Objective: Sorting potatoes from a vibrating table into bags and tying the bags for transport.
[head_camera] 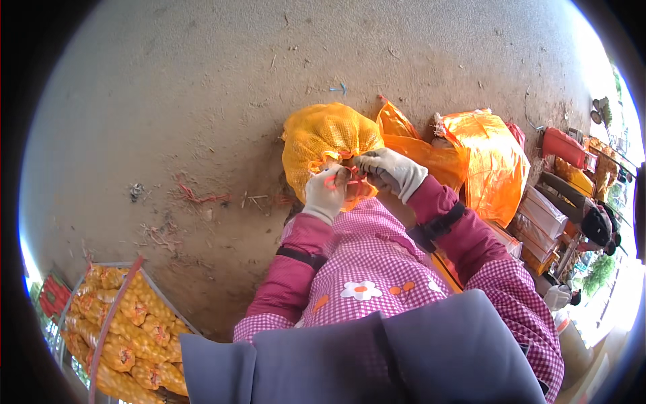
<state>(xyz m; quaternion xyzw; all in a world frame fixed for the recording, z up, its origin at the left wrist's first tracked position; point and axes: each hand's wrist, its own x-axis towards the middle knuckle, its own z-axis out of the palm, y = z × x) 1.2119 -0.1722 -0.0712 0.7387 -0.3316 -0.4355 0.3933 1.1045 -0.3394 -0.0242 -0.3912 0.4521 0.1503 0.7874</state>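
A full yellow mesh sack stands on the ground before me, its gathered mouth turned towards my body. My left hand, in a whitish work glove, pinches a red plastic tie at the sack's mouth. The gloved right hand is bent over the same mouth, its fingertips close together at the tie; part of the tie is hidden by the fingers. What fills the sack cannot be made out through the mesh.
Orange woven plastic sacks lie to the right. Filled mesh sacks are stacked behind a red strap at lower left. Red string scraps litter the ground. At far right are a person and more sacks.
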